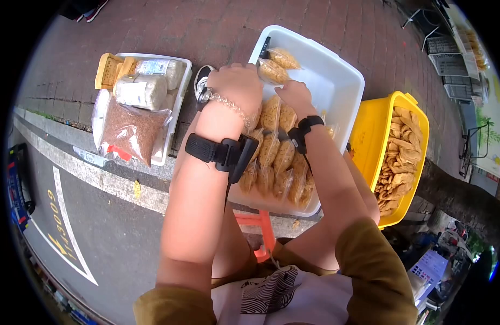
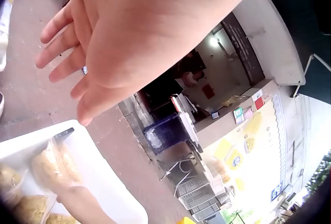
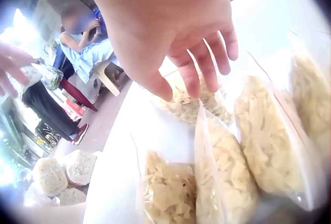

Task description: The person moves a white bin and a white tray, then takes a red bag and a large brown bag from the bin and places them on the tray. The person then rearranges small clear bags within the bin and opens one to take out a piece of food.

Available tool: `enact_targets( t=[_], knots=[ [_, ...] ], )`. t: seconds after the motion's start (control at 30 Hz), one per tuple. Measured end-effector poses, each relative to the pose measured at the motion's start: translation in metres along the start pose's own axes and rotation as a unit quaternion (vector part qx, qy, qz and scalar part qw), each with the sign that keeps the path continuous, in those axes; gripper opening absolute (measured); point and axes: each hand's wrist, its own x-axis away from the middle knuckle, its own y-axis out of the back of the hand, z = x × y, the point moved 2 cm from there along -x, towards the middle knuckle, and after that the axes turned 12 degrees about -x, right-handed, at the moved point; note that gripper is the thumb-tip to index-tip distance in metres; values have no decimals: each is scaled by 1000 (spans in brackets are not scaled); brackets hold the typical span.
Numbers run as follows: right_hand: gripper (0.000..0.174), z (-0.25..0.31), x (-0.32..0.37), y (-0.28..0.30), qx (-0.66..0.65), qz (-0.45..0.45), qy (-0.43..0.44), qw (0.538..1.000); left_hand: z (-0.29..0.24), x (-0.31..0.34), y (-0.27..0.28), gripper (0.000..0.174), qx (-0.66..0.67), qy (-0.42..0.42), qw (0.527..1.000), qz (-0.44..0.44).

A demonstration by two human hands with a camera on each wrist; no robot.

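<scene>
My left hand [image 1: 234, 85] hangs above the left rim of a white plastic bin [image 1: 336, 70]; the left wrist view shows its fingers [image 2: 61, 48] extended and holding nothing. Over the bagged goods my right hand [image 1: 296, 97] reaches down, fingers [image 3: 204, 63] loosely bent and apart. Its fingertips are right at the top of a clear zip bag [image 3: 222, 167] of pale yellow flakes. Several such bags [image 1: 269, 149] stand in rows in the near half of the bin. Two more bags [image 1: 274, 70] lie at its far left corner, beside a black marker-like object [image 1: 266, 44].
At left, a white tray [image 1: 179, 92] holds a bag of reddish-brown grains [image 1: 132, 127] and wrapped white packs [image 1: 141, 91]. A yellow bin [image 1: 363, 135] of brown chips [image 1: 401, 157] stands at right. A person [image 3: 85, 42] sits beyond on a stool.
</scene>
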Motion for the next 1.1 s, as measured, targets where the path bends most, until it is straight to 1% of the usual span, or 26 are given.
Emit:
enact_targets(
  t=[0.03, 0.07, 0.1, 0.17, 0.2, 0.27, 0.3, 0.37, 0.4, 0.43, 0.5, 0.53, 0.57, 0.63, 0.67, 0.7, 0.73, 0.77, 0.83, 0.87, 0.9, 0.93, 0.97, 1.0, 1.07, 1.1],
  knots=[
    [53, -18, -8, -7, -43, -15, 19, 999, 2, 1, 2, 39, -46, 31, 998, -5],
    [57, -33, -17, -17, -87, -31, 37, 995, 3, 0, 2, 39, -60, 41, 996, 43],
    [57, -42, -23, -26, -90, -31, 34, 995, 0, 3, 5, 39, -62, 38, 996, 44],
    [55, -44, -22, -43, -81, 175, -1, 981, -3, 7, 9, 40, -39, 39, 998, 9],
    [55, -44, -23, -47, -86, 175, -3, 981, -4, 7, 9, 40, -43, 36, 998, 11],
    [57, -15, -2, -43, 15, 229, -66, 971, -6, 3, 10, 39, -22, 27, 999, 9],
    [57, -13, 1, -52, 11, 228, -70, 971, -7, 2, 11, 39, -24, 22, 999, 9],
    [58, -24, -1, -74, 12, 138, -48, 989, -7, 0, 13, 39, -37, 31, 999, -2],
    [73, -27, 0, -76, 8, 128, -40, 991, -9, -2, 13, 38, -35, 36, 999, 4],
    [73, -31, 0, -74, 3, 125, -47, 991, -12, -3, 9, 38, -36, 27, 999, 3],
    [74, -30, -1, -59, -46, 177, -9, 983, -18, -6, 3, 39, -35, 0, 999, 2],
    [72, -22, 8, -33, -115, 190, -137, 965, -23, -5, 2, 39, -38, -3, 999, 12],
    [72, -33, -2, -28, -116, 189, -139, 965, -25, -4, 1, 39, -37, -5, 999, 12],
    [68, -61, -27, -12, -195, 113, -98, 969, -30, 0, -2, 38, -54, -22, 998, 22],
    [68, -72, -25, -13, -192, 115, -98, 970, -32, 3, -1, 38, -51, -20, 998, 23],
    [63, -80, -16, -14, -95, 154, -126, 975, -34, 8, 6, 38, -49, -20, 999, 6],
    [58, -90, -8, -19, 1, 193, -153, 969, -35, 11, 10, 37, -48, -21, 999, -11],
    [58, -96, -2, -25, 0, 194, -153, 969, -36, 11, 8, 37, -49, -21, 999, -10],
    [56, -94, 15, -31, -22, 171, -119, 978, -40, 9, 3, 38, -67, -39, 997, -20],
    [57, -96, 21, -27, -40, 202, -136, 969, -44, 9, 2, 38, -68, -41, 997, -23],
    [57, -99, 23, -26, -43, 198, -138, 970, -48, 9, 2, 39, -68, -44, 997, -3],
    [57, -100, 24, -27, -98, 213, -143, 961, -51, 10, 2, 40, -69, -45, 996, 16],
    [58, -98, 21, -26, -155, 228, -145, 950, -51, 9, -1, 40, -74, -46, 996, 10],
    [58, -95, 18, -22, -158, 223, -139, 952, -50, 10, -2, 41, -79, -47, 996, 16],
    [60, -91, 12, -13, -191, 144, -145, 960, -43, 13, -3, 42, -82, -47, 995, 29],
    [60, -91, 10, -17, -194, 141, -141, 960, -40, 13, -1, 42, -86, -46, 995, 25]
  ],
)
